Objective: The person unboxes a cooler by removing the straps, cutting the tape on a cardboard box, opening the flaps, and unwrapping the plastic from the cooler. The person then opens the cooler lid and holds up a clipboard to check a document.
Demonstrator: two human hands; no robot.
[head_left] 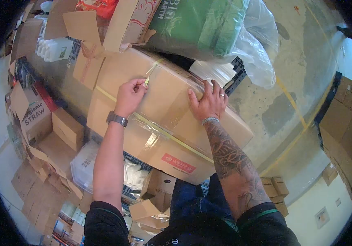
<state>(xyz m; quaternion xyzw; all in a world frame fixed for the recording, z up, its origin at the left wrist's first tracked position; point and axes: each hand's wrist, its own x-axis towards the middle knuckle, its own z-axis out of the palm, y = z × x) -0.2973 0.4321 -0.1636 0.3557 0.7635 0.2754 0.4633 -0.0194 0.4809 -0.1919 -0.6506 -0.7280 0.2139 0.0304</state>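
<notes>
A large cardboard box [165, 104] with a red label on its near side lies in front of me. Yellow strapping [172, 137] crosses it lengthwise. My left hand [131, 96], with a dark watch at the wrist, pinches a short yellow strip [147, 78] above the box's upper left part; the strip meets another yellow piece near the far edge. My right hand [209, 100], wearing a ring and a bracelet, rests on the box's top toward the right, its fingers spread and nothing held.
Beyond the box are a green bag [198, 28] in clear plastic and an open carton [120, 24]. At left stand white jugs [55, 49], an open straw box [45, 123] and a clear bin [86, 166]. Stacked boxes [341, 119] line the right.
</notes>
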